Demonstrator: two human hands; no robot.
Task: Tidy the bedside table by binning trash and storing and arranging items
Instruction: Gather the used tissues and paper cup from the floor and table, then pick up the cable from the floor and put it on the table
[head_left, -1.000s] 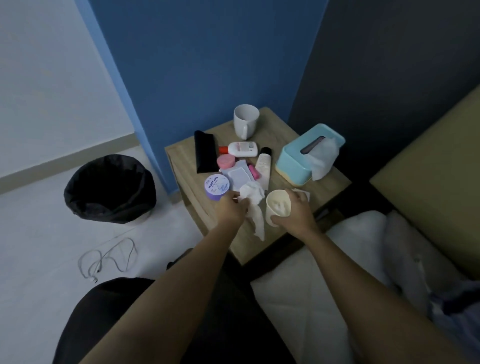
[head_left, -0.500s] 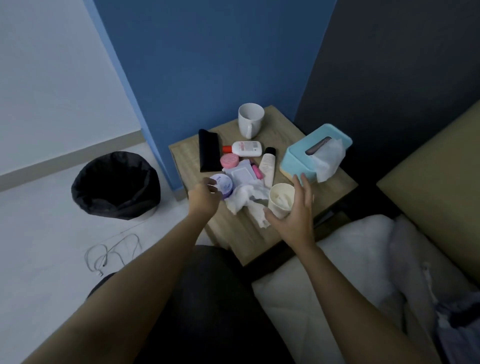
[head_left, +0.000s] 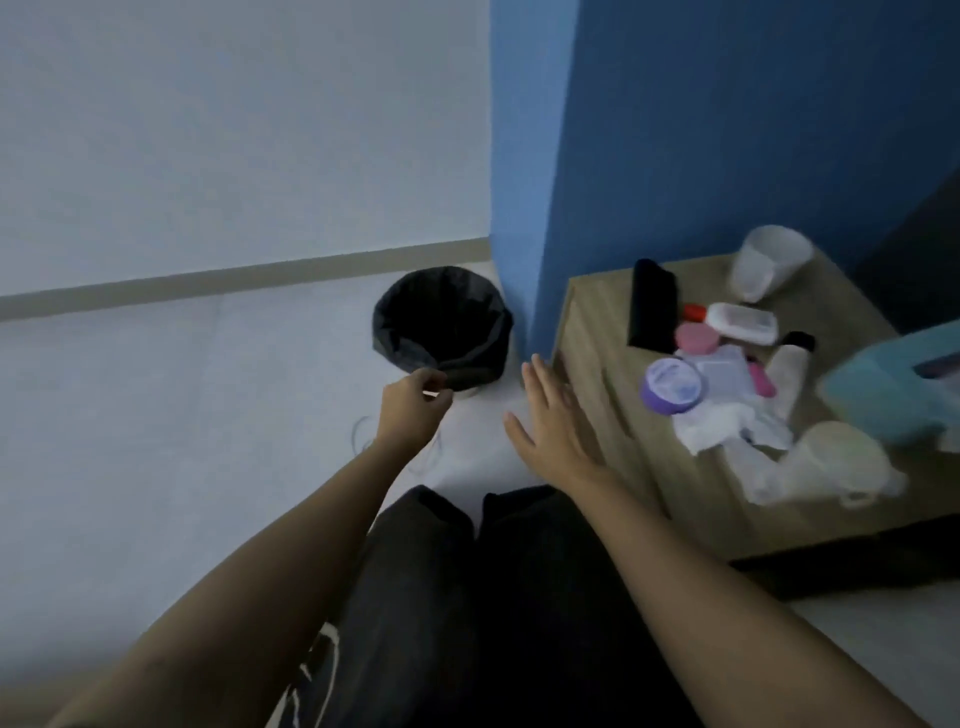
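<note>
L hand (head_left: 410, 413) curled by near rim of black bin (head_left: 483, 343), prob. binning trash; can't tell if holding anything. R hand (head_left: 556, 421) flat, empty, right of bin.

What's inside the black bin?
Only its black bag liner shows inside the bin. The bottom is too dark to see.

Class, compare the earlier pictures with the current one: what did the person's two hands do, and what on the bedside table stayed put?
The right hand let go of the paper cup and swung left, open. The left hand left the crumpled tissue and reached toward the black bin, fingers curled; what it holds is unclear. Cup, tissue and purple jar stayed on the table.
</note>
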